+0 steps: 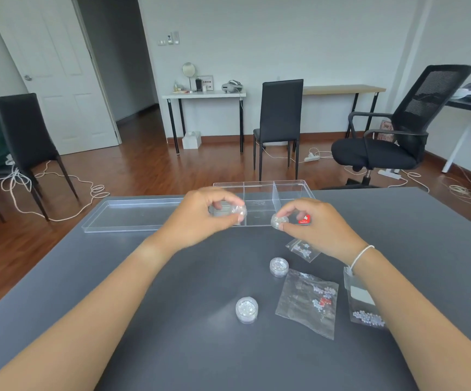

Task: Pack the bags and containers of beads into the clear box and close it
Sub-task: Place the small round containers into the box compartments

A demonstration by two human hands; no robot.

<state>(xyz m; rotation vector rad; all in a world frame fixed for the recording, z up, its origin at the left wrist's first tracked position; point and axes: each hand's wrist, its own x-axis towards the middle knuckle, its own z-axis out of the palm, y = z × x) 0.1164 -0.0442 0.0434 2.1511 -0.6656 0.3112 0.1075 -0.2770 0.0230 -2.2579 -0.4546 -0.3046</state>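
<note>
We see two bare forearms reaching forward over a dark grey table, both hands raised just above its far edge. The left hand is curled, palm down, with its fingertips pinching a small round clear jar of beads; the jar is blurred. The right hand, with a thin white bracelet at the wrist, pinches a second small round jar between thumb and forefinger.

Just behind the hands sits the clear box, a long shallow plastic tray split by clear walls into compartments, open at the top. The left hand's jar hovers over its left end; the right hand's jar is at the near wall. A small red item shows in the right compartment, partly hidden by fingers. The box's flat clear lid lies to the left, touching the table's far edge.

Nearer us, on bare table, stand two more round jars, one near the centre and one further back. To their right lie three soft crinkled plastic bags of pale beads: a small one, a larger one, and one partly under the right forearm. The table's left half is open.
</note>
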